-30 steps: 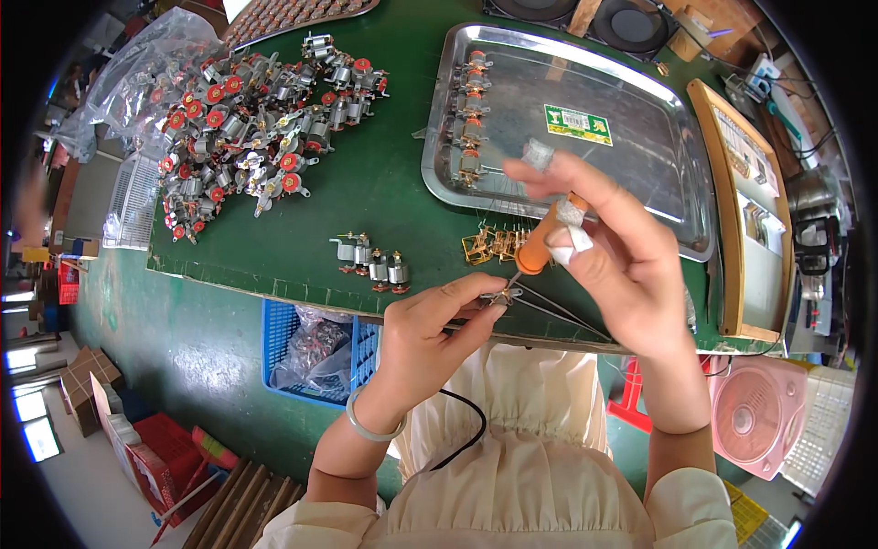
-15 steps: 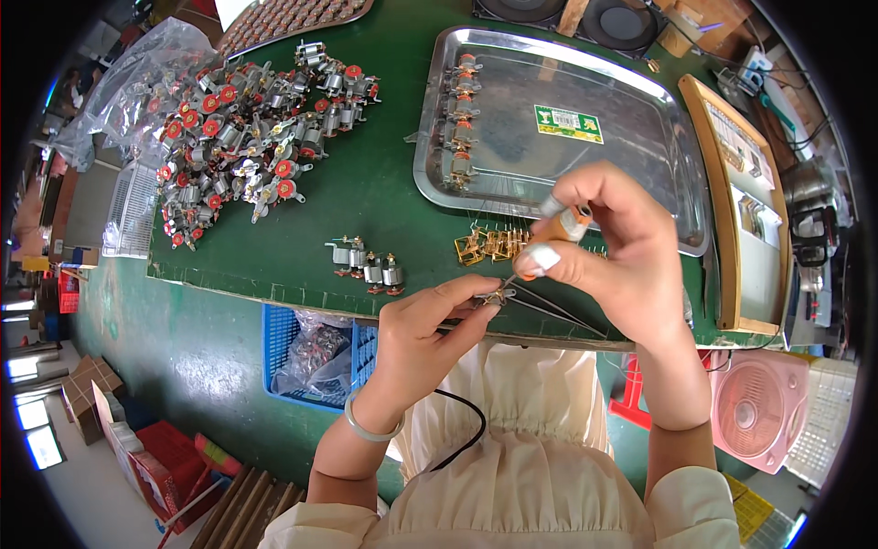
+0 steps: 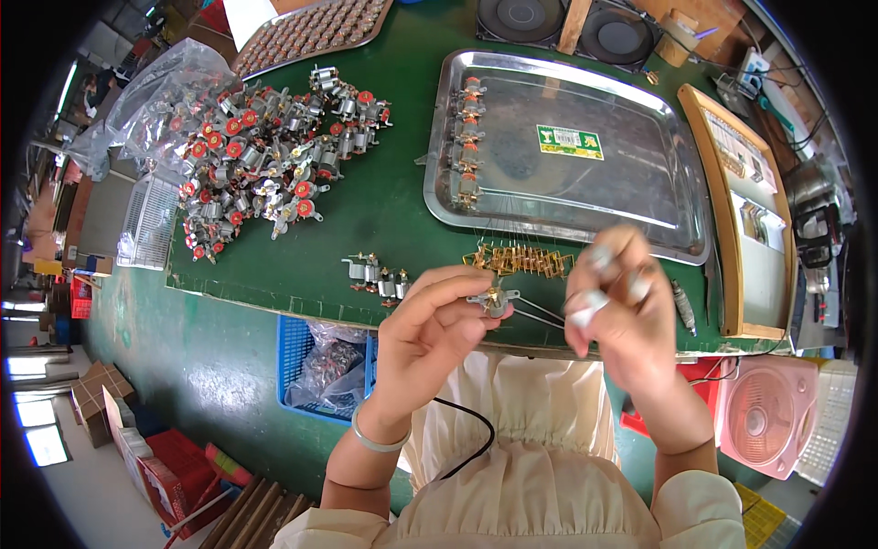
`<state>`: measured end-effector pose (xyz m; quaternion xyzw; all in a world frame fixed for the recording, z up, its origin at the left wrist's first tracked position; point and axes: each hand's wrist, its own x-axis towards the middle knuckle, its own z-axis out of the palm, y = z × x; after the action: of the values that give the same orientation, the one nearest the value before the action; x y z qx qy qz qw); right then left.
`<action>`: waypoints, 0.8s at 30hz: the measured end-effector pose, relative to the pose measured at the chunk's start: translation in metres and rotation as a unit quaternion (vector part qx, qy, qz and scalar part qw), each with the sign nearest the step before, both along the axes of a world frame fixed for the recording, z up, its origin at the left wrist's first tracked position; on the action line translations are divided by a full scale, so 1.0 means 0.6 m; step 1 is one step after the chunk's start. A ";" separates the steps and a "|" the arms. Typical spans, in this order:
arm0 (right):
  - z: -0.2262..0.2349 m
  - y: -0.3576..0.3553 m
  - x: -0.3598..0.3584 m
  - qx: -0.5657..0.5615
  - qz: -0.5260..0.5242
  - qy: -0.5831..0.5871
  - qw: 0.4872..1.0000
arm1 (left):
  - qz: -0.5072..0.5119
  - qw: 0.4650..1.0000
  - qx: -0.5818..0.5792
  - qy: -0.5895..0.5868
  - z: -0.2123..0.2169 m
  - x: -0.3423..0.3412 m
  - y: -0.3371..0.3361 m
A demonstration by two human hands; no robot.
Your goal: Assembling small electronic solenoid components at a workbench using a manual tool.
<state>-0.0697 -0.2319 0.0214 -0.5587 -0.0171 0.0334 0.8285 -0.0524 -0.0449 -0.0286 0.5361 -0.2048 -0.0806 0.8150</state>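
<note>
Green-topped workbench. At its near edge: one small silver-and-brass metal component, pinched between the left hand's thumb and fingers; right hand to its right, fingers curled, blurred, contents cannot be told. Beyond: four silver cylindrical motors; one rectangular steel tray, five similar motors in column. Farthest: two round black units.
</note>
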 end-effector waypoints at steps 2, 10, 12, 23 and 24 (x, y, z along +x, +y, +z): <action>-0.010 -0.002 -0.012 -0.038 0.060 0.072 0.995 | -0.004 0.998 -0.032 0.059 0.008 -0.001 -0.003; -0.021 0.015 -0.017 0.097 0.008 0.100 0.990 | -0.064 0.975 -0.105 0.186 0.019 -0.002 -0.023; -0.025 0.018 -0.016 0.114 -0.010 0.088 0.990 | -0.074 0.972 -0.114 0.191 0.020 -0.002 -0.028; -0.028 0.026 -0.014 0.093 -0.065 0.034 0.993 | -0.077 0.971 -0.119 0.193 0.024 -0.004 -0.032; -0.029 0.025 -0.015 0.093 -0.064 0.034 0.993 | -0.076 0.971 -0.119 0.192 0.024 -0.004 -0.031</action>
<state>-0.0786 -0.2170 0.0042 -0.4775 0.0439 -0.0023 0.8775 -0.0551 -0.0634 -0.0140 0.3927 -0.0924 -0.2188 0.8885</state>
